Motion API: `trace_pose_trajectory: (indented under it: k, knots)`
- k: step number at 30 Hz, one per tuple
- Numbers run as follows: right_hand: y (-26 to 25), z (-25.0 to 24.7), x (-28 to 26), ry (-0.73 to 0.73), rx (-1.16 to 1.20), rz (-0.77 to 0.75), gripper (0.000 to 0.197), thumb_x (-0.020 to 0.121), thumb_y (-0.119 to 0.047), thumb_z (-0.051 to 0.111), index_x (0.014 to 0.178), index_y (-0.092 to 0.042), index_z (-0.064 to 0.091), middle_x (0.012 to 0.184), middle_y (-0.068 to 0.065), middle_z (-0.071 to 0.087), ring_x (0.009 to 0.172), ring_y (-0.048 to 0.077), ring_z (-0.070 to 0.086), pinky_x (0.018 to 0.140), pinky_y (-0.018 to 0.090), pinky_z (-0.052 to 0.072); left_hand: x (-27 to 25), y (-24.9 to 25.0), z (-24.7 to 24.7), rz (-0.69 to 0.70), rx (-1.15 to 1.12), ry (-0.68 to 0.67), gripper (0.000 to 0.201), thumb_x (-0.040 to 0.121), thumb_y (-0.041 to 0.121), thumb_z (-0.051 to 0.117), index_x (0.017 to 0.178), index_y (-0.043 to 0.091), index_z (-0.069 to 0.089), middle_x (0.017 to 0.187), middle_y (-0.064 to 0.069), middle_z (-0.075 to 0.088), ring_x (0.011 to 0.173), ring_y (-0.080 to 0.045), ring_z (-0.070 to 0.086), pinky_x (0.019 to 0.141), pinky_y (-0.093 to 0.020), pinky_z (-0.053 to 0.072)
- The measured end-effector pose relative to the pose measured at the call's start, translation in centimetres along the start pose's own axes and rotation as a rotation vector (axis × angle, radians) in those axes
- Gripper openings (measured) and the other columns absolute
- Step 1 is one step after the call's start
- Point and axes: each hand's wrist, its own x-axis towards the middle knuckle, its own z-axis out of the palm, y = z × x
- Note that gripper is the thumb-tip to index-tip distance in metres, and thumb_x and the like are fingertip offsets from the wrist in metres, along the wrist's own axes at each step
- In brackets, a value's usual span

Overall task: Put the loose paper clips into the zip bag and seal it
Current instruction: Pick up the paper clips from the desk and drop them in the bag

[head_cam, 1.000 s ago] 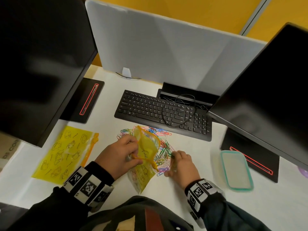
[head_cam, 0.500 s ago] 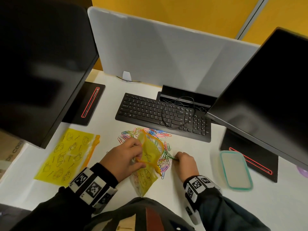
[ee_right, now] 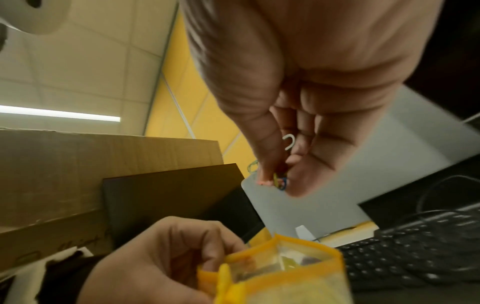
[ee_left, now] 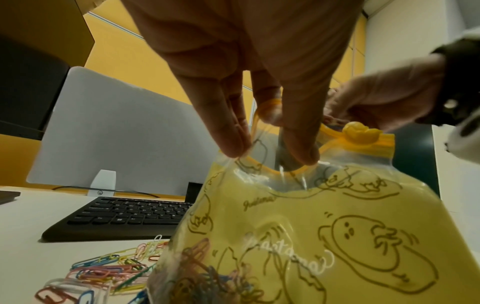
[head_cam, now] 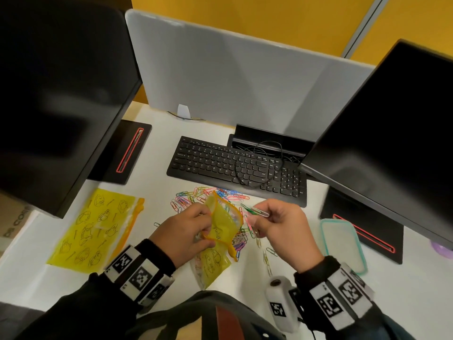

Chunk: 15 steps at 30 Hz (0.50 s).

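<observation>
My left hand (head_cam: 188, 231) pinches the orange zip rim of a small yellow zip bag (head_cam: 221, 229) and holds its mouth wide above the desk; the bag (ee_left: 298, 236) has several clips inside. My right hand (head_cam: 277, 224) is raised just right of the bag mouth and pinches a small bunch of paper clips (head_cam: 255, 211), also seen between its fingertips (ee_right: 279, 181). Loose coloured paper clips (head_cam: 196, 196) lie scattered on the white desk behind and under the bag, with a few more clips (head_cam: 267, 258) near my right wrist.
A second, larger yellow zip bag (head_cam: 95, 227) lies flat at the left. A black keyboard (head_cam: 235, 168) sits behind the clips, with monitors (head_cam: 392, 133) on both sides. A teal-rimmed lid (head_cam: 342, 244) lies at the right.
My right hand has lifted off the desk with a bunch of clips and moved up beside the bag mouth. My left hand keeps the bag held open.
</observation>
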Motion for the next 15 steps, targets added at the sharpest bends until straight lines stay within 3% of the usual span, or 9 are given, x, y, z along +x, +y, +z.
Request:
trace_pose_trajectory:
  k: [4, 7, 9, 11, 13, 15]
  knots:
    - [-1.0, 2.5, 0.8, -0.035, -0.067, 0.049, 0.012, 0.07, -0.017, 0.078, 0.073, -0.022, 0.067, 0.069, 0.008, 0.066, 0.062, 0.021, 0.061, 0.07, 0.04, 0.056, 0.0, 0.5, 0.0, 0.038, 0.007, 0.027, 0.029, 0.065, 0.041, 0.063, 0.07, 0.028, 0.038, 0.1, 0.016, 0.041, 0.081, -0.019, 0.061, 0.064, -0.035, 0.054]
    - [0.1, 1.7, 1.6, 0.088, -0.122, 0.062, 0.014, 0.078, -0.016, 0.071, 0.075, -0.029, 0.065, 0.068, 0.0, 0.064, 0.065, 0.022, 0.064, 0.068, 0.033, 0.055, -0.2, 0.3, -0.2, 0.05, 0.008, 0.032, 0.027, 0.067, 0.045, 0.06, 0.07, 0.03, 0.038, 0.1, 0.015, 0.042, 0.082, -0.019, 0.062, 0.063, -0.034, 0.054]
    - [2.4, 0.3, 1.7, 0.051, -0.352, 0.175, 0.014, 0.08, -0.017, 0.069, 0.093, -0.02, 0.064, 0.075, -0.001, 0.062, 0.069, 0.019, 0.061, 0.066, 0.026, 0.049, -0.4, -0.1, -0.4, 0.052, 0.003, 0.043, 0.028, 0.067, 0.045, 0.062, 0.069, 0.03, 0.038, 0.098, 0.015, 0.043, 0.081, -0.018, 0.062, 0.062, -0.032, 0.052]
    - [5.5, -0.3, 0.7, -0.106, -0.644, 0.339, 0.034, 0.078, -0.018, 0.07, 0.108, -0.012, 0.055, 0.096, 0.006, 0.063, 0.09, 0.024, 0.06, 0.075, 0.025, 0.044, -0.5, -0.4, -0.6, 0.039, -0.006, 0.059, 0.029, 0.067, 0.046, 0.061, 0.068, 0.029, 0.038, 0.096, 0.015, 0.044, 0.08, -0.015, 0.06, 0.064, -0.027, 0.048]
    - [8.2, 0.2, -0.6, -0.18, -0.74, 0.405, 0.027, 0.078, -0.015, 0.064, 0.101, -0.011, 0.051, 0.104, 0.01, 0.063, 0.097, 0.027, 0.058, 0.076, 0.025, 0.041, -0.6, -0.5, -0.9, 0.028, -0.01, 0.067, 0.028, 0.068, 0.048, 0.058, 0.067, 0.028, 0.039, 0.094, 0.015, 0.047, 0.08, -0.012, 0.058, 0.065, -0.022, 0.044]
    - [9.5, 1.1, -0.8, -0.147, -0.701, 0.397, 0.016, 0.074, -0.006, 0.058, 0.087, -0.012, 0.05, 0.095, 0.011, 0.067, 0.089, 0.027, 0.06, 0.074, 0.029, 0.047, -0.6, -0.8, -1.0, 0.014, -0.004, 0.074, 0.029, 0.068, 0.046, 0.063, 0.067, 0.028, 0.04, 0.094, 0.01, 0.052, 0.081, -0.013, 0.059, 0.066, -0.024, 0.044]
